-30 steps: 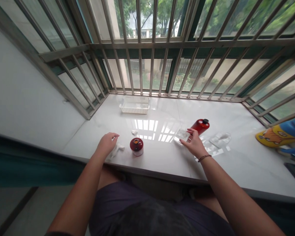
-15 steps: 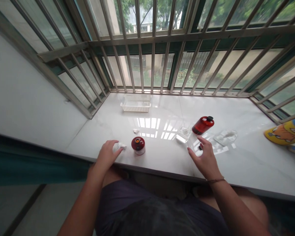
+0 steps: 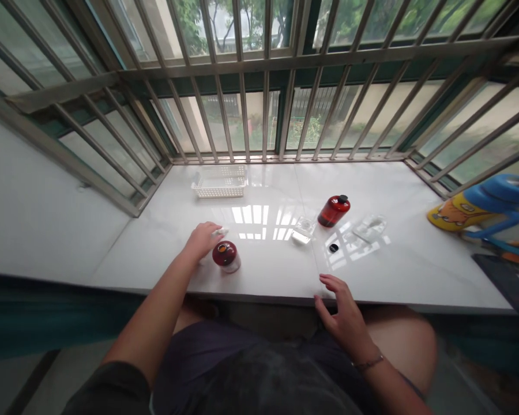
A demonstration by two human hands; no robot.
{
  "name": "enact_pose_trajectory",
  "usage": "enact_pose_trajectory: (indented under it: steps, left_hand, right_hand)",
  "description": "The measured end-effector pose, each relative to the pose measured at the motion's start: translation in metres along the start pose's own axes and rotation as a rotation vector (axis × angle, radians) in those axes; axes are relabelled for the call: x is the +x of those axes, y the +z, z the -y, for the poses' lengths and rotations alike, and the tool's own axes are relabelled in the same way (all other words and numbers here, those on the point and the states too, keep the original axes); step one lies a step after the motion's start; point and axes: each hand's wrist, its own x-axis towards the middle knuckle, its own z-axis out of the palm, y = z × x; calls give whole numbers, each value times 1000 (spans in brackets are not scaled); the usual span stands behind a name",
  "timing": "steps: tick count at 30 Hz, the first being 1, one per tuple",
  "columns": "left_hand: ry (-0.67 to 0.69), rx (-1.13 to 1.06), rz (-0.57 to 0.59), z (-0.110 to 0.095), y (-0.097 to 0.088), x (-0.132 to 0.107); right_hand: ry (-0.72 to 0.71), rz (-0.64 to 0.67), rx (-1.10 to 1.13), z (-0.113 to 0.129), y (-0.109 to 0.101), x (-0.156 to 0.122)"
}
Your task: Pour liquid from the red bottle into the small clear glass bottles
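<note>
The left hand (image 3: pixel 202 242) is curled over a small white scrap (image 3: pixel 220 232), though I cannot tell if it grips it, just beside a red jar (image 3: pixel 224 256). The right hand (image 3: pixel 341 316) is open, fingers spread at the front edge of the table (image 3: pixel 415 271), apart from a red bottle (image 3: pixel 334 210) and a black cap (image 3: pixel 333 248)

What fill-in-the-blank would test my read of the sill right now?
The jar beside the left hand is ____.
The right hand is at the sill's ____ edge.
The basket is ____.
The black cap is nearer the ____ hand.

Missing words: red; front; white; right.
</note>
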Motion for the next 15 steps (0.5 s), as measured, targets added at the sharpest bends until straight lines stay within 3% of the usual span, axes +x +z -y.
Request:
enact_pose_trajectory:
  steps: [4,8,12,15]
  left_hand:
    - [-36,-22,16,-2,9,22]
    - [-138,-78,-77,-4,-1,23]
    - [-292,-165,-271,-8,-35,1]
    - [-294,-282,-444,-26,-58,-37]
  right_hand:
    - [24,-13,33,7,-2,-3]
    - [11,21,21,7,-10,-7]
    - [26,23,32,12,-18,-7]
    - [74,33,77,25,-21,-3]
